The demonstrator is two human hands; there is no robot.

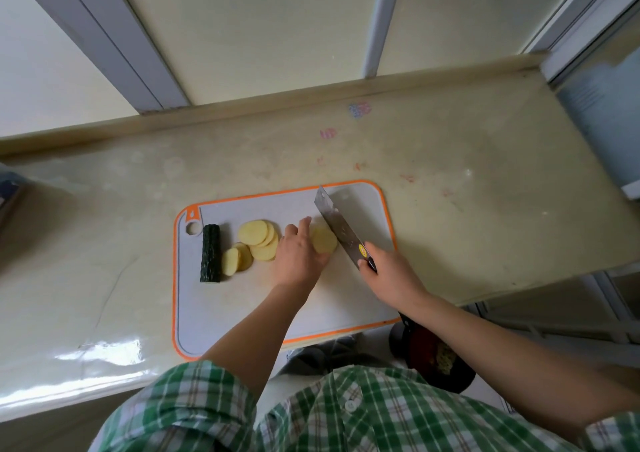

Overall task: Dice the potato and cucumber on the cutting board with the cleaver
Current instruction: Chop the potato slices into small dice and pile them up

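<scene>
At the cutting board's [346,306] left end the cucumber [210,253] is left undiced, with potato slices [254,245] heaped beside it, apart from the blade. At the board's middle the potato piece [324,240] is gripped by the left hand [299,254], seemingly for steadiness. The cleaver [341,229], clasped in the right hand [388,271], is set against its right side, near the fingertips [306,222].

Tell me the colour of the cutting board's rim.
Orange, framing the grey cutting board; it shows in the head view, the only one.

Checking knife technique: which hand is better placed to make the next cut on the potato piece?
Right: the right hand grips the cleaver, blade beside the potato piece, which the left hand holds.
</scene>
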